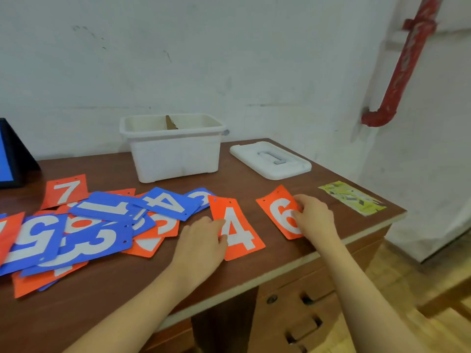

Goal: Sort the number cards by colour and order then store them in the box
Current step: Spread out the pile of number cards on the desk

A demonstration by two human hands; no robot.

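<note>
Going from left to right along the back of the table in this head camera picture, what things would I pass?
Black-framed blue screen → orange card with a white 7 → open white plastic box → flat white plastic lid with a grey handle → yellow-green printed paper packet.

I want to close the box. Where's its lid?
The white lid lies flat on the table, right of the open white box, near the back edge.

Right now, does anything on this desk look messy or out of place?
Yes. The card pile on the left is jumbled: blue and orange cards overlap at odd angles, some upside down. The orange 4 and orange 6 lie tilted. The box is open, its lid beside it.
</note>
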